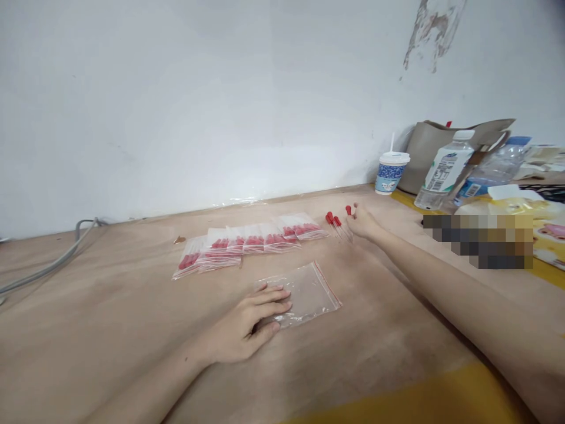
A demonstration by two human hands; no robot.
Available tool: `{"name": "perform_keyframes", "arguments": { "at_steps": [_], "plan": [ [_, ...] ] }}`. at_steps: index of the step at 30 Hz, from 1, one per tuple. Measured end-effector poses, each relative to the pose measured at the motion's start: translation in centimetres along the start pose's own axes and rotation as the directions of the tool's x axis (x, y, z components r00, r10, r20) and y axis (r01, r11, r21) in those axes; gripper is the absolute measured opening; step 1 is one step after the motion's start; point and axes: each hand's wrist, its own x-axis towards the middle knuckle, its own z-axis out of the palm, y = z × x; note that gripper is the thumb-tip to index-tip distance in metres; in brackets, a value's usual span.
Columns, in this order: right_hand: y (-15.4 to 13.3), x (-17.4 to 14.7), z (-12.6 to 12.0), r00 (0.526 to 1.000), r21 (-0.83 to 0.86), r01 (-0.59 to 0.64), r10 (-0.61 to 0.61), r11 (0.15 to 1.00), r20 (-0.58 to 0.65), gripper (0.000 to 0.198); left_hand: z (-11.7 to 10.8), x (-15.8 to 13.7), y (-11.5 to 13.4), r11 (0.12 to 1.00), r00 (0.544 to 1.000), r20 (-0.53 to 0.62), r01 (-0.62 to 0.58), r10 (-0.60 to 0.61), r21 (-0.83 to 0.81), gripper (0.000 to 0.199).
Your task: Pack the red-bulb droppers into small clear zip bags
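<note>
My left hand [253,321] lies with its fingers spread on a flat, clear zip-lock bag [311,291], whose red-edged opening points right. Farther off, my right hand [362,224] is closed on a red-bulbed dropper [348,210]; only its bulb shows plainly past the fingers. Just left of that hand lie a few more droppers [336,221] with red bulbs and thin clear tubes. Filled zip-lock bags [253,241] with red-bulbed pieces inside overlap in a row between the left hand and the wall.
At the back right stand a paper cup [390,174] with a straw, a plastic bottle [445,171], a second bottle [498,168] and a grey-beige bag [417,156]. A grey cable [57,272] runs along the left. A white wall [176,106] closes off the table's far side.
</note>
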Motion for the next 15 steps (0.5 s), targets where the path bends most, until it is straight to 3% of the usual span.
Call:
{"name": "perform_keyframes", "arguments": {
  "at_steps": [3,7,10,15],
  "plan": [
    [-0.8,-2.6,-0.2,0.998,0.251,0.063,-0.062,0.966,-0.010,0.058,0.1,0.1,-0.1,1.000,0.997,-0.080,0.015,-0.015,-0.001,0.034],
    [-1.5,-7.3,0.5,0.985,0.664,-0.015,-0.103,0.748,0.138,0.067,0.5,0.3,0.0,0.998,0.990,-0.136,0.052,-0.046,0.042,0.034],
    [-1.5,-9.8,1.1,0.984,0.775,-0.037,-0.113,0.630,0.139,0.058,0.6,0.4,0.0,0.996,0.991,-0.120,0.063,-0.055,0.064,0.037],
    [-1.3,-11.2,1.5,0.967,0.839,-0.095,-0.151,0.536,0.207,0.047,0.6,0.4,0.0,0.993,0.992,-0.103,0.087,-0.078,0.084,0.039]
  ]
}}
